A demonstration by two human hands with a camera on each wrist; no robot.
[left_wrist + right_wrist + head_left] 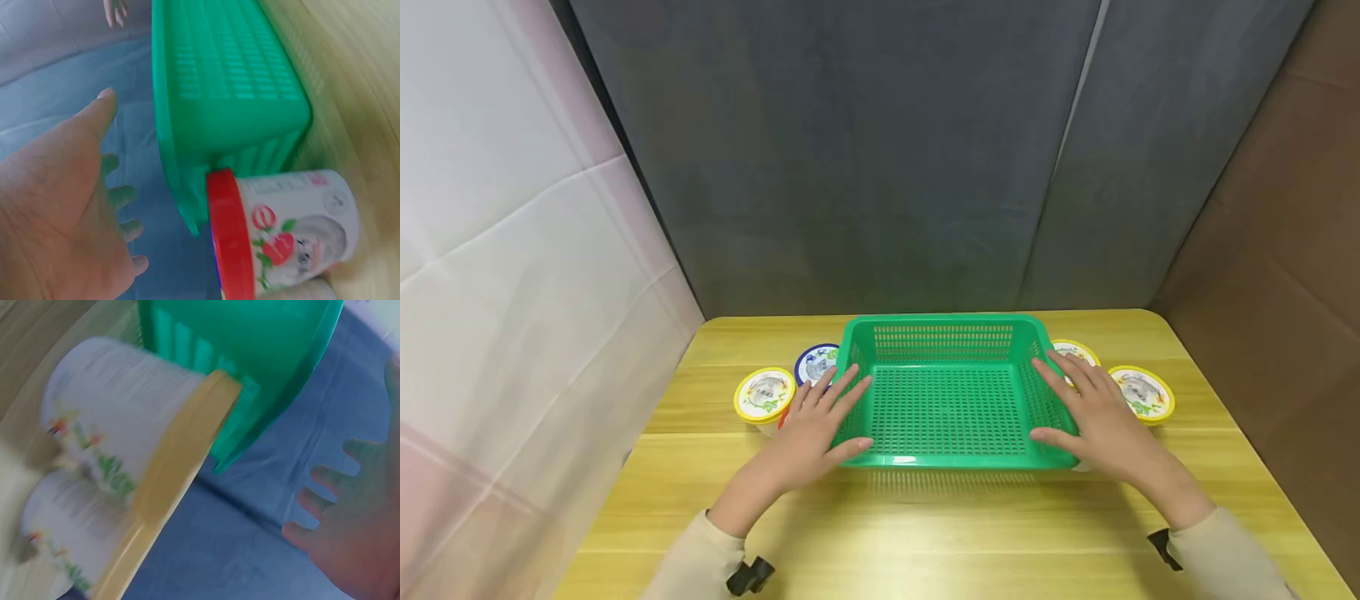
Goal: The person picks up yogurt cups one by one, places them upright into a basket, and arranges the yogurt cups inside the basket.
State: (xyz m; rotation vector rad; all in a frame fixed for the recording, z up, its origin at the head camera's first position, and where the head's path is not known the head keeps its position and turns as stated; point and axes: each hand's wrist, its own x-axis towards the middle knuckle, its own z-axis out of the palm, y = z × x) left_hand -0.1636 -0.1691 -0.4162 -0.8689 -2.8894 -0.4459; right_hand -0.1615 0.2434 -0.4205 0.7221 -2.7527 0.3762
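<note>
A green plastic basket (955,461) with latticed walls stands upright on the table. My left hand (805,442) is spread at the basket's left rim, and my right hand (1101,429) is spread at the right one. Both wrist views show a gap between hand and basket, with fingers stretched out and nothing held. Left of the basket are a yellow-lidded tub (765,394), a blue-lidded tub (815,362) and a red-lidded tub (294,234), mostly hidden under my left hand in the head view. Two yellow-lidded tubs (1142,393) (125,419) stand on the right.
The wooden table (955,533) ends at a dark grey curtain (850,167) behind the basket. A white cloth wall (535,275) flanks it on the left, a brown one (1277,233) on the right.
</note>
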